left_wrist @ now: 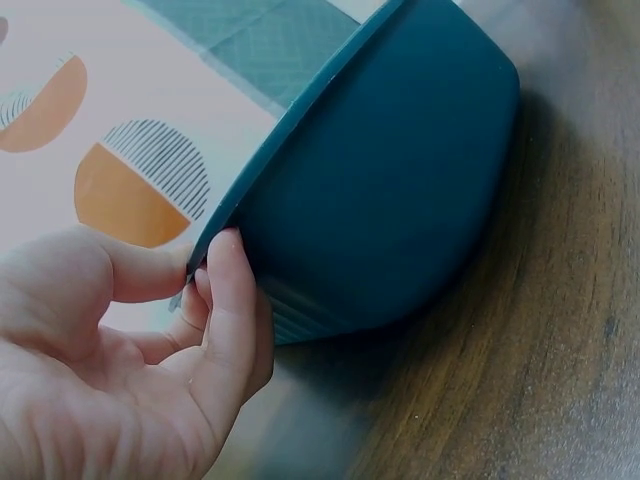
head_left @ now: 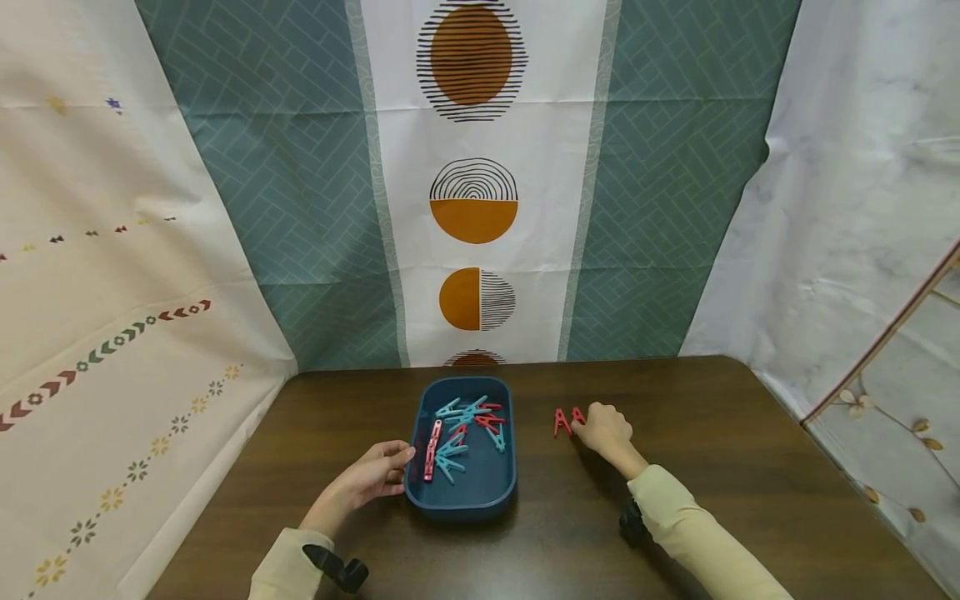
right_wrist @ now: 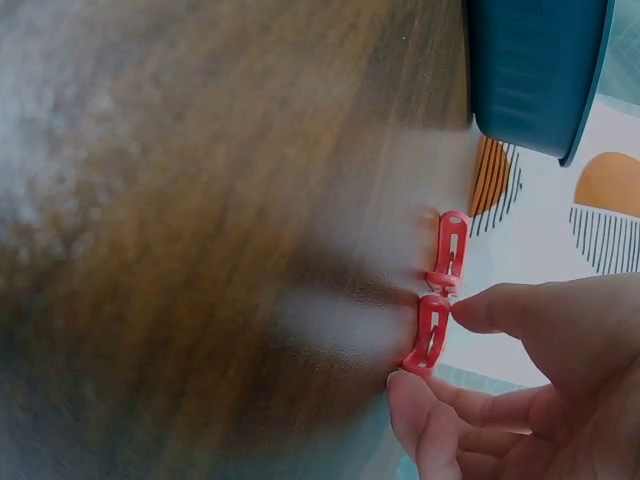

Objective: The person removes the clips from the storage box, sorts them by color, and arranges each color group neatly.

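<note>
A dark blue tray (head_left: 420, 492) sits mid-table and holds several red and teal clothespins (head_left: 457, 433). My left hand (head_left: 393, 467) is at its left rim. In the left wrist view, the left hand (left_wrist: 205, 265) pinches the tray's rim (left_wrist: 300, 130) between thumb and fingertip. Two red clothespins lie on the table right of the tray. One red clothespin (head_left: 561, 421) (right_wrist: 450, 250) lies free. My right hand (head_left: 583, 427) (right_wrist: 432, 350) pinches the other red clothespin (head_left: 577, 414) (right_wrist: 430, 335) between thumb and a fingertip, with the peg resting on the wood.
The dark wooden table (head_left: 712, 433) is ringed by hanging patterned cloths (head_left: 472, 208) at the back and on both sides. A thin wooden rod (head_left: 885, 333) slants at the right. Bare tabletop lies in front of the tray and to the far right.
</note>
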### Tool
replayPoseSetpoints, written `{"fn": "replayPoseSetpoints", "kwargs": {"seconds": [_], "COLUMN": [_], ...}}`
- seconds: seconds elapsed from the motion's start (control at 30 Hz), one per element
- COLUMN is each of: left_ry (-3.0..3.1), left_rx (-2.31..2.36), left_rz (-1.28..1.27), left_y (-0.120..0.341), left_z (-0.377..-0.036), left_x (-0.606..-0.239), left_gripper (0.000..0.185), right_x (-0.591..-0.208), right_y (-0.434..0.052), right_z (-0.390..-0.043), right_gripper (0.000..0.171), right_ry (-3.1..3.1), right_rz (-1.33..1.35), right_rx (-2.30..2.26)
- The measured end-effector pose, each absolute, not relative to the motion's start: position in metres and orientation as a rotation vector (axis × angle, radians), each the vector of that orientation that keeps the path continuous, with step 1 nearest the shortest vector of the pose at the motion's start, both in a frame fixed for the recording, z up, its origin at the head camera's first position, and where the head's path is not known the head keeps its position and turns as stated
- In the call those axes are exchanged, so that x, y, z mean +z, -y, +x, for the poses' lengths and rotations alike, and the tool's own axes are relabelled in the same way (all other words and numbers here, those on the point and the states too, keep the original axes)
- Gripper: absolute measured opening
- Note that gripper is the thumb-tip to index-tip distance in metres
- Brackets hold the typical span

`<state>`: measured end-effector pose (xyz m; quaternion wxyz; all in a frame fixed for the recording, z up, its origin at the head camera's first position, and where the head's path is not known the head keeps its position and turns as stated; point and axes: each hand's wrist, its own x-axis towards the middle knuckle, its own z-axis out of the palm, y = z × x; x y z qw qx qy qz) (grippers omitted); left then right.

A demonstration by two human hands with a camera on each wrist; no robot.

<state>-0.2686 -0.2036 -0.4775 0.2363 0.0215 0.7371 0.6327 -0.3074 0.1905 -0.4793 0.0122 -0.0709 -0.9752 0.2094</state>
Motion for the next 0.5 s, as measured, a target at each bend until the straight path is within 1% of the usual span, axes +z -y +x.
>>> {"fn": "replayPoseSetpoints", "kwargs": {"seconds": [0.2,0.5], "left_ry": [-2.014,-1.985], "left_rx": [1.743,1.749], "left_rz": [0.062,0.091], "left_y": [0.2048,0.2052], "left_z": [-0.2674,-0.2686], "left_x": [-0.4768,-0.4782], "left_gripper": [0.042,0.036], "right_x": [-0.4777,-0.4700], "right_y": [-0.1901,-0.1886], "right_z": [-0.3078,-0.3058], "right_gripper": [0.044,0.039], "right_ry": [3.050,2.953], "right_rz": [-0.220,-0.160], "right_rx": [0.644,0.614]}}
